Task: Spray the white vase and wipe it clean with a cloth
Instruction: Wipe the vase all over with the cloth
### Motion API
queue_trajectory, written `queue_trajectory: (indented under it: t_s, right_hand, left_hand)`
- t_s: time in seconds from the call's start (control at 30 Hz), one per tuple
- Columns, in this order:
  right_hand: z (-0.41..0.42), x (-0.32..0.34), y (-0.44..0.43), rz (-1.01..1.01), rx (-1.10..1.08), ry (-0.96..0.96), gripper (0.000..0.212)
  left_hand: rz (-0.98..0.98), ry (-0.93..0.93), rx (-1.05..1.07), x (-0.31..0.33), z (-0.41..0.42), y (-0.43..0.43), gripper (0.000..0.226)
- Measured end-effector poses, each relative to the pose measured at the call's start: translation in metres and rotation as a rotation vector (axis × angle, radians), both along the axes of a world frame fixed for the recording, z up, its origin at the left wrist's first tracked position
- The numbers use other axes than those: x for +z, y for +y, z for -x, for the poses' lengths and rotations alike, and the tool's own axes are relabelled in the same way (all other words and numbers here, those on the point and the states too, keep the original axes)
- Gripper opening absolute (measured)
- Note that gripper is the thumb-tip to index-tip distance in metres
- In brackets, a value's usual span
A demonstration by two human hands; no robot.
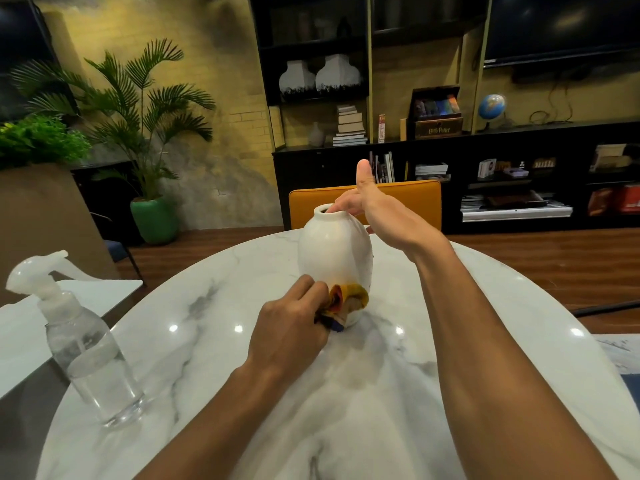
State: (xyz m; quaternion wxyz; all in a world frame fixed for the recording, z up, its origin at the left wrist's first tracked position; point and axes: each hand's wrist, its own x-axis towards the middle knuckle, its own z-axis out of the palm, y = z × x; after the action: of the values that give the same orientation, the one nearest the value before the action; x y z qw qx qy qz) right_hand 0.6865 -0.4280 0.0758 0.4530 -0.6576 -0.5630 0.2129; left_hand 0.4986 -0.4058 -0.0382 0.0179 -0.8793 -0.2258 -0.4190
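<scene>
1. White vase [332, 251] is standing upright mid-desk [207, 341], long axis vertical.
2. Cloth [349, 299] is pressing against the vase's near lower side, just above the desk.
3. Left hand [291, 317] is gripping the cloth, fingers curled tight round it. The vase is lying just far-right of them.
4. Right hand [360, 202] is steadying the mouth from the right, with straight fingers resting on the rim and the thumb up.
5. Judging: wiping is underway. The left hand is the nearer one to the body, so strokes should be running up the vertical axis.
6. Spray bottle [79, 341] is standing near-left, well apart, with no hand on it.
</scene>
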Motion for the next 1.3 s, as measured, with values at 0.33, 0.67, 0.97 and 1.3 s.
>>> queue_trajectory:
  t_s: [0.33,0.67,0.97,1.3]
  right_hand:
    - [0.003,0.002,-0.005,0.001,0.003,0.003,0.08]
    - [0.002,0.0,-0.006,-0.024,0.004,-0.113,0.069]
    - [-0.002,-0.004,-0.005,-0.079,0.005,-0.286,0.034]
    - [-0.001,-0.018,0.007,-0.145,-0.081,-0.28,0.025]
  left_hand:
    - [0.071,0.186,0.072,-0.02,-0.006,0.004,0.025]
    - [0.095,0.154,0.035,-0.022,-0.006,0.005,0.026]
    - [0.123,0.075,0.029,-0.019,0.003,0.012,0.028]
    - [0.391,-0.12,-0.049,-0.004,0.02,0.017,0.026]
